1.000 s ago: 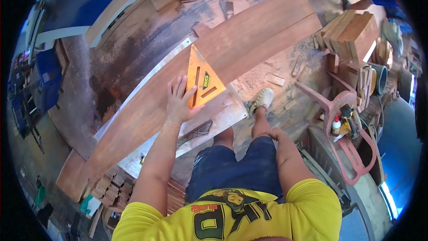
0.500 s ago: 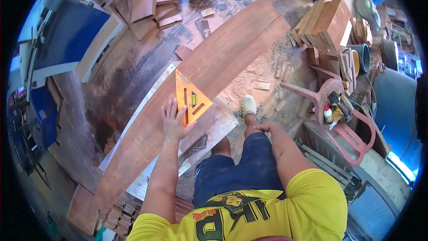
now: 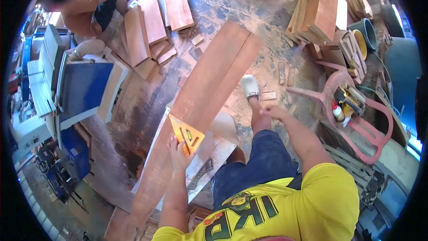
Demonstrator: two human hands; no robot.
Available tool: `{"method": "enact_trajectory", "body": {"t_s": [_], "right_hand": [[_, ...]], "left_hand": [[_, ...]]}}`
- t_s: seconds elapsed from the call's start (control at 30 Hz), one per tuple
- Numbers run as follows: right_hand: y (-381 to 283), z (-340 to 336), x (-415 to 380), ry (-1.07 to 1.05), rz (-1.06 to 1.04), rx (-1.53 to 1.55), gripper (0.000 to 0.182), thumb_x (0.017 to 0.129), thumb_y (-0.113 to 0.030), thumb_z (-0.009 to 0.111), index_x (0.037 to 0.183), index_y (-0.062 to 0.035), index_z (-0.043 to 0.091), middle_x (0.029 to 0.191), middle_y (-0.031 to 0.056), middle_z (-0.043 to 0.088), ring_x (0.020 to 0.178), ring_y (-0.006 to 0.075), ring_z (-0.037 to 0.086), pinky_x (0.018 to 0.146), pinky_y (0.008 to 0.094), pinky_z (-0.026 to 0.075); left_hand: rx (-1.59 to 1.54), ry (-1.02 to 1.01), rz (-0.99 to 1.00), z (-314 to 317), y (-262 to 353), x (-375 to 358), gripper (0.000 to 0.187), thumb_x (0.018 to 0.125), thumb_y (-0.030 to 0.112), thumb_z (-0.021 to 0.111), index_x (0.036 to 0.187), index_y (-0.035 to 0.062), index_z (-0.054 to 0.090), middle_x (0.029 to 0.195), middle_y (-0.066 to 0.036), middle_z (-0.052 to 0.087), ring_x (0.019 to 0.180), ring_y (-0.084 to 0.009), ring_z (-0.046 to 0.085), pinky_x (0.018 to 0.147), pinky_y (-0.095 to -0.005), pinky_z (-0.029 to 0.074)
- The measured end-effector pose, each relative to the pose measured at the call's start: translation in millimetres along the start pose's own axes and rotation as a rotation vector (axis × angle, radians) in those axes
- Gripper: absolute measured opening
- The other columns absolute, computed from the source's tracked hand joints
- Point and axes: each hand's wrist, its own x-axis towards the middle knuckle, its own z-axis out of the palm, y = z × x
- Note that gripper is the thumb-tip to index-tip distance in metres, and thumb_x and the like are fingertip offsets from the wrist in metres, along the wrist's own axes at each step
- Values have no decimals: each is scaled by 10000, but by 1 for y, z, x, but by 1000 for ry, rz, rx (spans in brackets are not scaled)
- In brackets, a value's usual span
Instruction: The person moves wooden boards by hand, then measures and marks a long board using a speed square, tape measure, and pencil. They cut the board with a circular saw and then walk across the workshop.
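Note:
A yellow-orange speed square (image 3: 189, 137) lies on a long reddish-brown wooden board (image 3: 209, 78), near the board's right edge. My left hand (image 3: 180, 155) is closed on the square's lower left side, with its fingers over the edge. The board runs diagonally across a pale work surface (image 3: 218, 149). My right hand (image 3: 275, 112) is beside my shin, off the board, with its fingers curled; whether anything is in them is hidden. A dark metal piece (image 3: 200, 174) lies on the work surface below the square.
Stacked planks (image 3: 318, 11) stand at the upper right, and more boards (image 3: 149, 20) lie at the upper left near a seated person (image 3: 89, 6). A pink plastic chair (image 3: 352, 136) holds a glue bottle (image 3: 337, 112). A blue-topped machine (image 3: 84, 87) stands left. Sawdust and offcuts cover the floor.
My left hand has gone from lying spread beside the square to gripping it. My right hand has moved off my knee to beside the shin. The view has shifted, showing the seated person.

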Motion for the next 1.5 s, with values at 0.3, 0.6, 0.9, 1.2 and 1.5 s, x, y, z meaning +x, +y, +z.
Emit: {"method": "enact_trajectory", "body": {"t_s": [0.3,0.6,0.9,1.2,1.5], "right_hand": [[-132,-232,121,321,-481,529,669,781,-323,728,1339,-59,471,1240,176,567,1195,264,520,971,343,427],[-127,-228,138,-21,-669,635,653,711,-244,798,1277,-61,530,1198,143,577,1145,247,545,1001,343,401],[-128,-222,141,55,-532,623,930,683,-198,821,1427,-73,279,1202,180,555,1208,271,498,1020,382,389],[-152,-237,126,-106,-493,469,808,804,-109,714,1440,-28,222,1280,206,495,1160,277,523,943,359,465],[-160,-235,131,254,-576,-243,672,870,-224,663,1398,8,318,1316,204,458,1172,305,498,980,411,419]], "left_hand": [[68,-317,-494,3,67,36,1030,692,248,788,1477,40,155,1487,-341,92,1364,-509,163,1104,-524,237],[27,-681,-911,-4,81,80,1075,783,491,689,1457,-50,49,1479,-369,41,1395,-464,109,1121,-428,231],[-158,-182,-1258,30,96,111,924,766,525,688,1316,-144,365,1391,-338,337,1312,-415,347,1087,-418,288],[-110,167,-1168,37,123,93,846,566,491,834,1186,17,508,1199,-183,484,1152,-346,450,978,-428,377],[40,308,-1102,17,106,43,802,594,434,793,1218,104,414,1143,-146,425,1110,-367,403,931,-498,346]]}}
